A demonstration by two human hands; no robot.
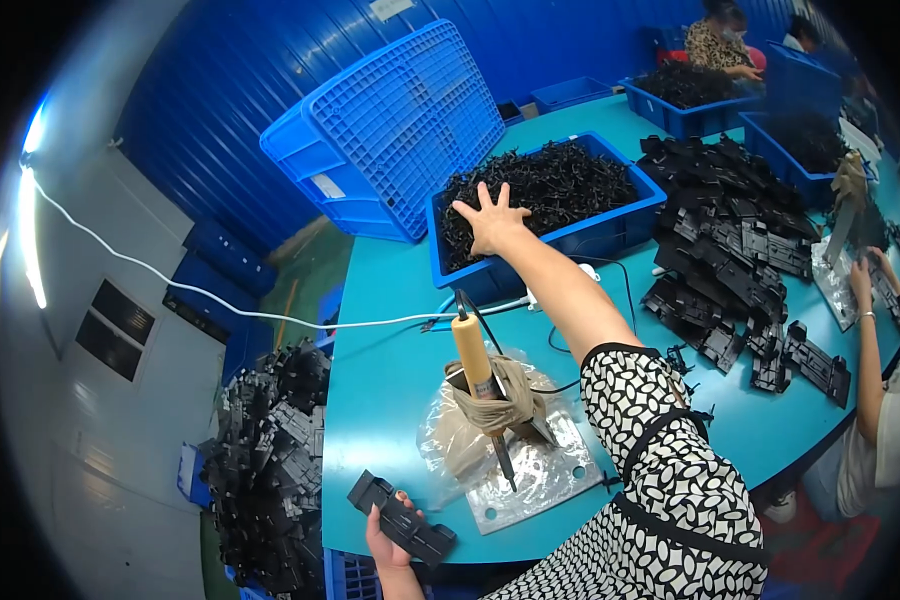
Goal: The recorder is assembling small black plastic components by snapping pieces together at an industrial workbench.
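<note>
My left hand [386, 540] grips a black moulded plastic part [406, 518] by the table's near left edge, fingers wrapped round its sides. My right arm stretches far forward. At its end my right hand [492, 220] is spread, palm down, over the near left side of a blue bin [610, 228] heaped with small black plastic pieces [570, 180]. Its fingertips lie over the pieces; whether they touch them I cannot tell. Between my arms a soldering iron [478, 365] with a yellow handle leans tip down in a cloth-wrapped stand [505, 400] on a metal plate [540, 485].
A large blue crate [390, 120] stands tilted behind the bin. Black moulded parts [730, 240] pile up on the right of the teal table [380, 400]; another heap [270, 460] lies left of it. A white cable [220, 300] crosses from the left. Co-workers sit at the right, one person's hand [862, 280] nearby.
</note>
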